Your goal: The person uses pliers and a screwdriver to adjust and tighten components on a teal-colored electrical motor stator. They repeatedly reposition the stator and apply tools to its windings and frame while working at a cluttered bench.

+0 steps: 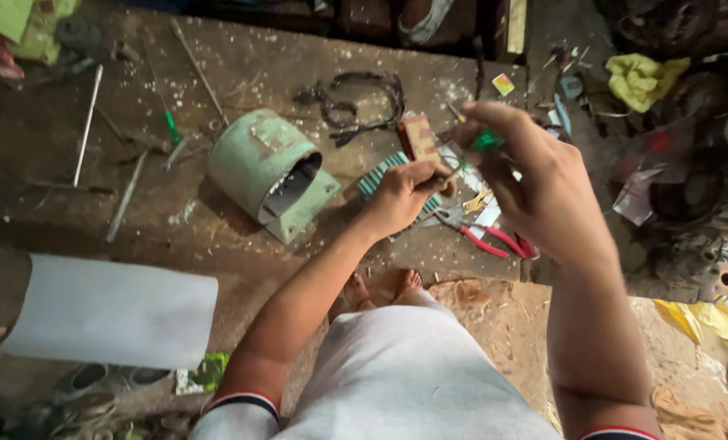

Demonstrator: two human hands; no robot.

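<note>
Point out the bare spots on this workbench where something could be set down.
Barest: the strip between the metal rods and the green motor housing, and the near edge between that housing and the white sheet. Crowded: under the left hand and right hand, by the red-handled pliers and black cable.

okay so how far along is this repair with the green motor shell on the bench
Done: the green motor housing lies open and hollow on the bench. In hand: the left hand holds a small brown block, the right hand a green-handled tool. Left: the housing isn't closed; red-handled pliers lie out.
</note>
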